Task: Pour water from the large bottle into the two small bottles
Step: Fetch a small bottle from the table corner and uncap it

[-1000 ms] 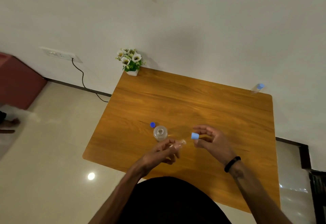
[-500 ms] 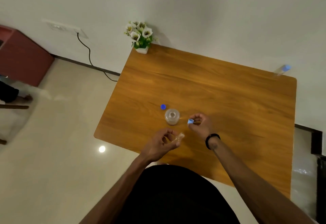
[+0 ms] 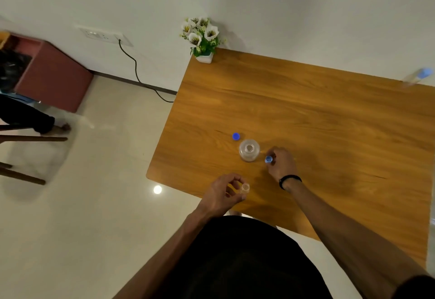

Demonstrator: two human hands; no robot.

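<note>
The left hand [image 3: 223, 193] is curled narrowly round a small bottle [image 3: 245, 187], open mouth up, held near the desk [image 3: 329, 115] edge. The right hand [image 3: 281, 163] pinches a light blue cap [image 3: 268, 159] just beside the large bottle [image 3: 249, 150], itself uncapped – a knock from that hand could tip and spill it. Its dark blue cap [image 3: 236, 136] lies just beyond; a second small bottle [image 3: 417, 76] stands well apart, far right.

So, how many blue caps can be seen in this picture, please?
3. A dark blue cap lies on the table beside the large bottle. A light blue cap is in the right hand. A third cap sits on the small bottle at the far right corner.
</note>
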